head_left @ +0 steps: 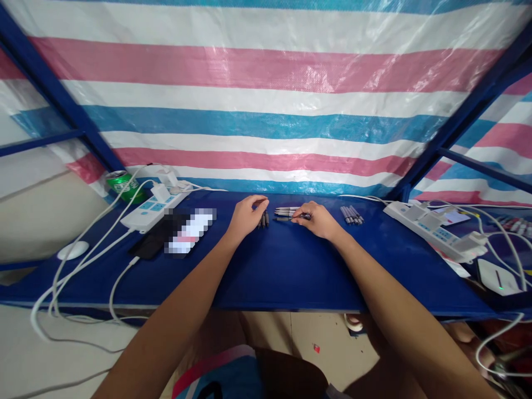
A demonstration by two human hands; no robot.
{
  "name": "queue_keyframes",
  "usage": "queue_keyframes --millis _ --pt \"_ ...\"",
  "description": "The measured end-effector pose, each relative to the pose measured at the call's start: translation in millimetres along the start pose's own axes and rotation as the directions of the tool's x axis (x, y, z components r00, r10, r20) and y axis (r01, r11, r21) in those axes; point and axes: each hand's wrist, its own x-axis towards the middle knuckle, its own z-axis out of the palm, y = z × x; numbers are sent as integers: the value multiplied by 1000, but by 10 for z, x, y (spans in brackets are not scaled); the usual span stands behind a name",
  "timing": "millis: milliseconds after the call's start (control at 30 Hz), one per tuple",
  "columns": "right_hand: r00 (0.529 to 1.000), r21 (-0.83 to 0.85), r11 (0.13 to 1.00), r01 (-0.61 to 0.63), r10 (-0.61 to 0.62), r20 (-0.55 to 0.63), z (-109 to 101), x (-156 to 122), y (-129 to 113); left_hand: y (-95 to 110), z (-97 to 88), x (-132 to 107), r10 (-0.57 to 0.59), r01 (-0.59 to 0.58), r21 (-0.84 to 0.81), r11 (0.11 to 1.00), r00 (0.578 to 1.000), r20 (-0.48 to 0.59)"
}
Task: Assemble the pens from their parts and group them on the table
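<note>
Your left hand (246, 215) rests on the blue bench (282, 266), its fingers curled over the tops of a small bunch of dark pens (264, 220); whether they grip it cannot be told. Your right hand (316, 220) lies near, its fingers pinched shut on a single pen (285, 219) lying crosswise just below a row of pens (286, 210). A further bundle of pens (352, 214) lies right of that hand.

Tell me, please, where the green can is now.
In the head view, the green can sits at the far left corner of the blue table, just behind the white power strip.
</note>
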Motion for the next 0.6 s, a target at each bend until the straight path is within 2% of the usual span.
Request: queue_keyframes --millis 100,200,367,433,500,533,600 --pt "999 -90 995 48 -48 1 37 16 18 -86 -28 -4 42 -38 238 971 999 -14" --pt "996 -166 982 92 -93 -1 63 18 13 -163 -26 -36 -14 13 415 910 1000 -1" --pt "996 -258 962 84 -92 -20 -4 11 47 -299 -6 -60 -147 104 494 863 988 49" --pt "998 -328 945 22 -39 -45 -82 1 102 -347 -7 -45 -158 107 488 866 985 63" --pt "993 -435 895 -99 64 -95 -181 -24 179 -387 -13 -23 -158 107 466 878 985 73" --pt "982 -494 850 -186 138 -132 -235 -44 224 -404 -18 -11 -161 110 451 886 984 77" --pt "929 -584 723 -370 292 -227 -338 -98 318 -435 -30 9 -170 125 410 904 982 77"
